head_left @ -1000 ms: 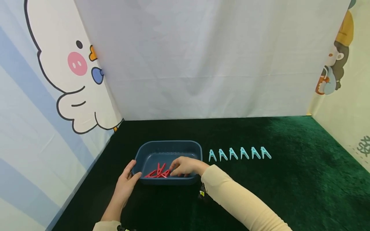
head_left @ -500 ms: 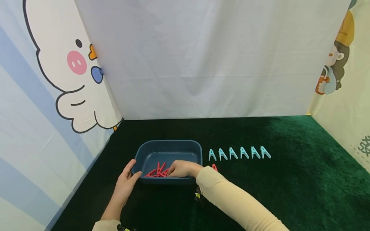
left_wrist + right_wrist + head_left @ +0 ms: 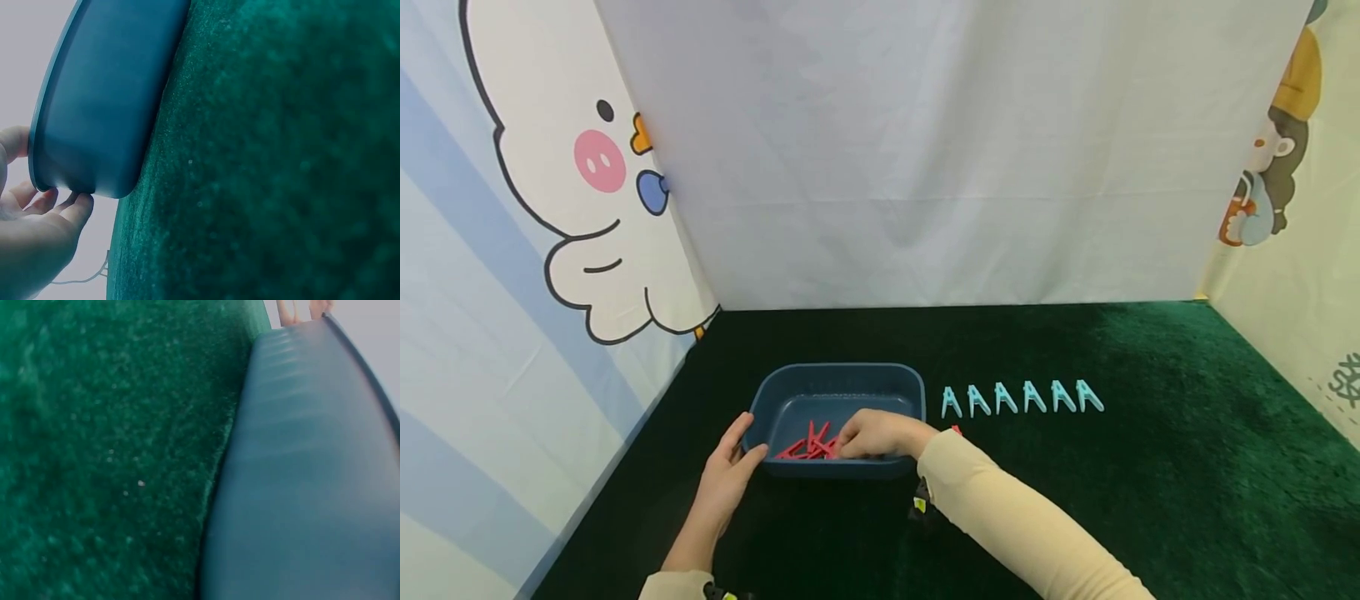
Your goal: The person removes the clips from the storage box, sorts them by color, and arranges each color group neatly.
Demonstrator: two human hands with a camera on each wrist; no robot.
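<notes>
- The surface (image 3: 1165, 433) is dark green and plush, with a short, fuzzy nap.
- A smooth, dark blue box (image 3: 842, 380) with rounded corners and a thin lip sits on it.
- The red pegs (image 3: 812, 445), slim and glossy, lie in a crossed heap inside the box, along its near wall; some show open V-shaped legs.
- Six light blue pegs (image 3: 1031, 395), each like a letter A, stand out in a row right of the box.
- The tip of another red peg (image 3: 956, 429) shows beside the cream sleeve (image 3: 1030, 508), which hides the rest.
- The left hand (image 3: 726, 467) grips the box's left near corner, thumb over the lip, fingers outside.
- The right hand (image 3: 882, 433) reaches into the box, fingers bent down at the red pegs; whether it pinches one cannot be told.
</notes>
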